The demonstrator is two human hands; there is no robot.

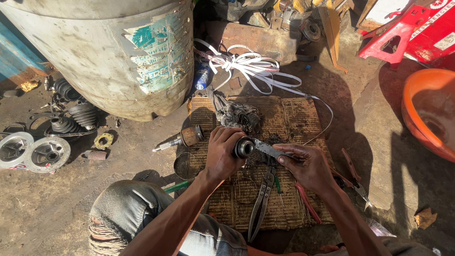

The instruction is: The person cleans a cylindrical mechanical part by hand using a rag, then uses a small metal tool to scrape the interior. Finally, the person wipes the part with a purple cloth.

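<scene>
Gripping a round metal joint part [243, 147] with the fingers curled tight around it, the left hand [222, 154] keeps its open end turned to the right, so that the inside can be reached. The right hand [308, 166] pinches a flat metal blade [269, 150] between thumb and fingers, and the tip of the blade touches the mouth of the part; it looks like the blade is held flat for scraping or prying there.

Both hands are above a dirty cardboard sheet [294, 118] that lies on the ground, probably to keep small pieces out of the sand. On the cardboard, just under the hands, lie long metal pliers [261, 201], red-handled pliers [307, 203] and a thin wire ring [245, 190], all near enough to take easily. A greasy rag [235, 113] lies at the far edge.

Beside the left hand, a shaft with a rusty head [182, 139] lies half off the cardboard. Further left on the ground are black rubber boots [78, 117] and two shiny round hubs [33, 151]. A big dented drum [109, 52] stands behind, and white straps [251, 66] lie near it.
</scene>
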